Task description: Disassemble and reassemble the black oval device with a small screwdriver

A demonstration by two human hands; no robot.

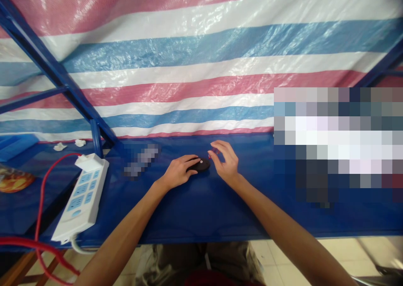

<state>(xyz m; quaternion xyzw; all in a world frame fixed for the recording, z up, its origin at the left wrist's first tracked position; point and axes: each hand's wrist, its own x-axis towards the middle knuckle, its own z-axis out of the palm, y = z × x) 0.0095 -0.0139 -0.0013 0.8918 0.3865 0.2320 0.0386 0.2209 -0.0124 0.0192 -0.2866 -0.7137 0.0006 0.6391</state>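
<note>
A black computer mouse (204, 165) with a small pale round spot lies on the blue tabletop, its long side pointing right. My left hand (181, 170) grips its left end, with fingers along the far side and the thumb along the near side. Just to the right of the mouse, my right hand (227, 162) is raised slightly with thumb and fingers curled toward each other. Specks of red show by its thumb and between the fingers; what they belong to is too small to make out.
On the left, a white power strip (85, 198) with a plugged-in adapter and red cable (42, 193) lies on the blue table (201, 219). Blurred patches hide items beside my left hand and at far right. Blue metal bars (59, 76) stand before a striped sheet (189, 51).
</note>
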